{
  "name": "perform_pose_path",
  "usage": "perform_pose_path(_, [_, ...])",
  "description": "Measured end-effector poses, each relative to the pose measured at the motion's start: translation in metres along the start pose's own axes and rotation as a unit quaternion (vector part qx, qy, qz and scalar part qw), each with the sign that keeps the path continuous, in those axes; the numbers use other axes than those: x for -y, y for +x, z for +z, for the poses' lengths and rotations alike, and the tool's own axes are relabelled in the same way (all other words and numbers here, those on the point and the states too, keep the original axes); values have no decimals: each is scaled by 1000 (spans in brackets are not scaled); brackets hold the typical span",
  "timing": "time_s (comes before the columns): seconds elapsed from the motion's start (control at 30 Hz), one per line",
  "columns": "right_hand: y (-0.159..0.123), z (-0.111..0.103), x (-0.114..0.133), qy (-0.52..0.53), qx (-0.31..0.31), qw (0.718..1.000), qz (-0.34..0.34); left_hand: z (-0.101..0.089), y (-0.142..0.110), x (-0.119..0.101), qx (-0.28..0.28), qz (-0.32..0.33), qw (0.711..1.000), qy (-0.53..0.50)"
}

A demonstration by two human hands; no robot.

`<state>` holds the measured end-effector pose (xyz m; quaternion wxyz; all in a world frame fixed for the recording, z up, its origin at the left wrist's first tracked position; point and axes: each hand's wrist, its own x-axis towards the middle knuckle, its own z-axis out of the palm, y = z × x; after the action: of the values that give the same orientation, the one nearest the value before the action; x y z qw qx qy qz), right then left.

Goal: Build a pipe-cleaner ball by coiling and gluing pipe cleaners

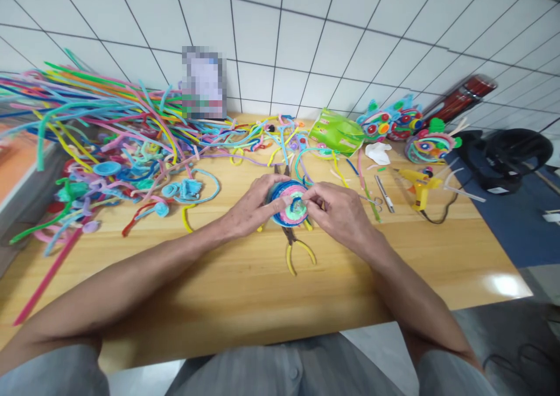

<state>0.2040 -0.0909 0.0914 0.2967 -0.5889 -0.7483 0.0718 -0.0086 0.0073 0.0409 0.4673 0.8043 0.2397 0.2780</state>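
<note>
Between my two hands is a round coil of pipe cleaners (284,214), ringed in blue, pink and pale green with a dark blue curl near its middle. My left hand (258,205) grips its left side, the thumb lying across the face. The fingertips of my right hand (335,208) are pinched together at the right side of the coil's centre; whatever they pinch is too small to make out. Just below the coil, pliers with yellow handles (299,251) lie on the wooden table (245,302), their upper part hidden by it.
Loose pipe cleaners (109,110) are heaped at the left. A yellow glue gun (419,187), a silver pen-like tool (384,194) and small scissors (375,200) lie at the right. Behind stand a green packet (336,132), decorated pipe-cleaner pieces (431,145) and a red flask (464,100).
</note>
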Motion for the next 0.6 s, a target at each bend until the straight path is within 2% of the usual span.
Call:
perform_pose_path(0.2, [3,-1,-4,24,-4,1000,-5,2,3,-11,-10,-49,998,33])
perform_pose_path(0.37, [5,-1,-3,38,6,999,-3,-1,12,-13,20,-35,995,88])
perform_pose_path(0.53, [3,-4,-4,39,13,999,-8,-2,22,-13,66,-39,997,18])
perform_pose_path(0.6, [3,-6,-5,44,16,999,-11,0,22,-13,55,-42,998,-6])
